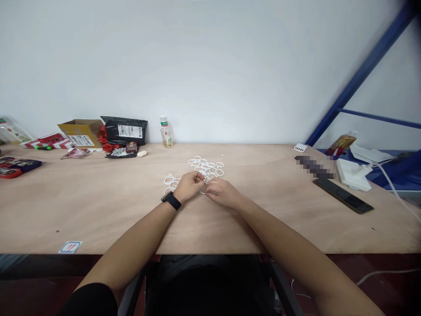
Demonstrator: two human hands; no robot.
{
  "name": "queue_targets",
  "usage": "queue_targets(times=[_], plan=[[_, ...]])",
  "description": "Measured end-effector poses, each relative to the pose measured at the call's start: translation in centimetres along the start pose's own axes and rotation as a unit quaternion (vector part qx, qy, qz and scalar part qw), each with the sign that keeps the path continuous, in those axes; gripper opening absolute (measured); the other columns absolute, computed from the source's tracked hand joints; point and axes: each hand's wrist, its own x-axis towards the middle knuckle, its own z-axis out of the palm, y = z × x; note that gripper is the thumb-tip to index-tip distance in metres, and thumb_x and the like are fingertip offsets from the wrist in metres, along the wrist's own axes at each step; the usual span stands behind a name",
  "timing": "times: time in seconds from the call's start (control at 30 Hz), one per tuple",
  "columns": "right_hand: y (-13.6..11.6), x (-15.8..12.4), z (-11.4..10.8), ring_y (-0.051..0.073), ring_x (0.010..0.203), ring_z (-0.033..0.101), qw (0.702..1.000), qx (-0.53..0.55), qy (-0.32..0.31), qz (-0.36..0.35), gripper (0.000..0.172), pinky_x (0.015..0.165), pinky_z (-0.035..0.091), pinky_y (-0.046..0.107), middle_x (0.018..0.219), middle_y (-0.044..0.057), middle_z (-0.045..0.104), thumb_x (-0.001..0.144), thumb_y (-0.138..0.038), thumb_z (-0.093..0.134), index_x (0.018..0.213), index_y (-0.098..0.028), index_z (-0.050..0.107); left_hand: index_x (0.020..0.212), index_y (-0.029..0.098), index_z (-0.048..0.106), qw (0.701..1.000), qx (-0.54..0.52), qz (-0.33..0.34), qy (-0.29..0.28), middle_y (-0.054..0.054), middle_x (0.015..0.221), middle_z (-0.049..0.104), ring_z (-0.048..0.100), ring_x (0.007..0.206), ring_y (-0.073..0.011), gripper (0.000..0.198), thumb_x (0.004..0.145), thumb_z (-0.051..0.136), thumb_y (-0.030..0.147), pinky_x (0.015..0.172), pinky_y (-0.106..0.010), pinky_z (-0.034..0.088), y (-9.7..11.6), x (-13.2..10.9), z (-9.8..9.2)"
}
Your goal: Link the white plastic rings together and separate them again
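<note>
Several thin white plastic rings, some with a small loop on the rim, lie on the wooden table before me. The larger cluster of white rings [211, 166] spreads just beyond my hands. A smaller group of white rings [169, 179] lies beside my left wrist. My left hand [190, 185] is closed, thumb and fingers pinched at the near edge of the cluster; what it grips is too small to make out. My right hand [223, 192] pinches a white ring [203, 192], whose lower edge shows between the two hands. The fingers hide the rest of that ring.
Along the wall stand a bottle [166, 132], a black parcel bag [126, 131] and an open cardboard box [81, 133]. A phone [344, 195] and a white power adapter [353, 174] lie at right. A numbered card [70, 247] sits at the front edge.
</note>
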Motion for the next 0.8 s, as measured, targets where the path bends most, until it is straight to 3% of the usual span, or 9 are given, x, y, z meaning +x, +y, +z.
queue_targets(times=[0.27, 0.8], plan=[[-0.5, 0.2, 0.2, 0.018, 0.086, 0.062, 0.999, 0.040, 0.010, 0.004, 0.013, 0.082, 0.046, 0.032, 0.086, 0.003, 0.070, 0.087, -0.020, 0.054, 0.083, -0.023, 0.066, 0.069, 0.015, 0.058, 0.998, 0.060, 0.020, 0.000, 0.004, 0.060, 0.056, 0.048, 0.054, -0.0085, 0.009, 0.064, 0.051, 0.013, 0.051, -0.019, 0.037, 0.8, -0.4, -0.1], [-1.3, 0.1, 0.2, 0.019, 0.092, 0.067, 0.987, 0.138, 0.045, 0.067, 0.010, 0.086, 0.051, 0.034, 0.095, 0.003, 0.073, 0.079, -0.021, 0.065, 0.086, -0.023, 0.072, 0.067, 0.017, 0.059, 0.991, 0.097, 0.072, -0.057, 0.001, 0.063, 0.060, 0.054, 0.064, -0.0129, 0.022, 0.069, 0.038, 0.010, 0.062, -0.023, 0.043, 0.6, -0.5, -0.1]])
